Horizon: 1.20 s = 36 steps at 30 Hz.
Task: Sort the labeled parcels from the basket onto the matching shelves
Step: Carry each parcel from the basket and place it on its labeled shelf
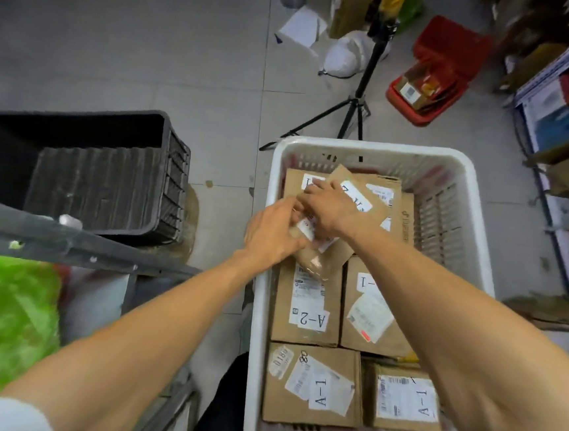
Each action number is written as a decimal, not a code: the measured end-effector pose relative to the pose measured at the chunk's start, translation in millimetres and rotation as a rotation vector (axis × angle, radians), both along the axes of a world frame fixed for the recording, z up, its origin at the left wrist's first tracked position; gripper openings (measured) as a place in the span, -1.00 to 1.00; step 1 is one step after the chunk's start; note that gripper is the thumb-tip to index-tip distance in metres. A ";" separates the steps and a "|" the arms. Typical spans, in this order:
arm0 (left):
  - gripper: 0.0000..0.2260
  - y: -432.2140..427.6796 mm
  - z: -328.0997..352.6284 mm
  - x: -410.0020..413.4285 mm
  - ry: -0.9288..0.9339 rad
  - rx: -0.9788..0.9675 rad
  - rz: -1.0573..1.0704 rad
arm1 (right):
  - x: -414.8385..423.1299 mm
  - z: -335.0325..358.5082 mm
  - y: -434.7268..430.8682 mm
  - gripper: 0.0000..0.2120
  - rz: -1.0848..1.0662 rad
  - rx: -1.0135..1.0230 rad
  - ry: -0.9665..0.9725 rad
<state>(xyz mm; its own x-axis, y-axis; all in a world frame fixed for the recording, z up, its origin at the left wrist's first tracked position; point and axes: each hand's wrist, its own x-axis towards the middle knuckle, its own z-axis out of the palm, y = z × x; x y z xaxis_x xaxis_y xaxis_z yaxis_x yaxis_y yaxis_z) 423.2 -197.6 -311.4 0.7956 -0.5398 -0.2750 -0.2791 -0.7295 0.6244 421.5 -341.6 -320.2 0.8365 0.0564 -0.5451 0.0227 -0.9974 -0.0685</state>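
Forearms [135, 336] over white basket [262, 316] of labelled parcels [313, 386]

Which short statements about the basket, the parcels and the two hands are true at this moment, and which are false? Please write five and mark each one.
1. The parcels lie in a white basket. True.
2. The left hand and the right hand both hold a small brown parcel over the basket. True.
3. The near-left parcel is labelled A-2. False: its label reads A-1.
4. The black crate stands to the right of the basket. False: it stands to the left.
5. A tripod stands beyond the basket. True.
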 end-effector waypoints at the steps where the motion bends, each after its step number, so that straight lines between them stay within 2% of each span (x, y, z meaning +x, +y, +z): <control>1: -0.56 0.0 -3.0 0.1 -0.007 0.000 -0.010 | -0.6 -0.4 -4.2 -0.26 -0.024 -0.009 -0.011; 4: -0.53 -6.0 -10.1 -1.7 -0.043 -0.022 -0.050 | -11.9 -2.1 -27.3 -0.14 -0.257 0.006 -0.025; 6: -0.40 -14.6 -14.5 -6.4 -0.037 -0.019 -0.054 | -28.0 -3.0 -46.6 -0.17 -0.490 0.001 -0.079; 8: -0.24 -24.7 -21.4 -12.6 0.027 0.008 -0.033 | -44.0 0.5 -58.1 -0.16 -0.619 -0.054 -0.143; 10: -0.12 -34.0 -29.4 -21.4 0.145 0.016 0.007 | -50.0 6.5 -59.9 -0.10 -0.650 -0.130 -0.149; 14: -0.07 -51.6 -37.7 -37.3 0.378 0.014 0.076 | -44.4 14.9 -60.5 -0.03 -0.694 -0.195 -0.134; 16: -0.04 -58.2 -43.6 -38.8 0.490 -0.038 0.241 | -44.5 13.3 -62.2 0.02 -0.714 -0.147 -0.114; 18: -0.09 -63.3 -45.0 -38.5 0.726 -0.121 0.440 | -49.7 11.5 -61.5 0.11 -0.713 -0.069 -0.091; 20: -0.32 -67.1 -47.5 -39.9 1.026 -0.259 0.571 | -55.7 11.3 -61.6 0.13 -0.621 -0.029 -0.068; 21: -0.42 -67.1 -45.9 -42.6 1.091 -0.308 0.609 | -58.8 12.7 -63.3 0.08 -0.559 -0.026 -0.070; 22: -0.42 -67.2 -48.8 -45.8 1.094 -0.343 0.680 | -62.0 14.2 -66.6 0.00 -0.516 -0.020 -0.077; 25: -0.17 -67.7 -54.0 -55.5 1.066 -0.464 0.834 | -72.1 24.0 -80.8 -0.21 -0.580 0.073 -0.165; 28: -0.46 -78.5 -33.0 -57.4 1.080 -0.616 0.832 | -75.9 33.1 -81.0 -0.38 -0.756 0.164 -0.335; 29: -0.45 -82.5 -26.5 -56.3 1.087 -0.659 0.822 | -75.2 36.2 -78.0 -0.41 -0.802 0.163 -0.384; 32: -0.23 -93.0 -7.4 -51.7 1.060 -0.720 0.759 | -71.9 43.5 -71.7 -0.40 -0.977 0.179 -0.459; 34: -0.13 -97.2 1.0 -51.5 1.014 -0.736 0.700 | -74.9 45.6 -71.9 -0.36 -1.121 0.294 -0.449; 36: 0.06 -98.3 4.4 -54.0 0.919 -0.690 0.602 | -81.8 47.8 -74.4 -0.35 -1.144 0.353 -0.461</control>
<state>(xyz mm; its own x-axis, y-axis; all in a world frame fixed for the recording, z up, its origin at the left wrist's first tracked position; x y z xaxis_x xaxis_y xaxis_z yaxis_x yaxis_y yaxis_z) 369.2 -295.9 -307.1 0.6308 -0.4138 -0.6564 0.7067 -0.0428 0.7062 339.7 -416.0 -272.3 0.6110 -0.7341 -0.2962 -0.7388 -0.3944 -0.5465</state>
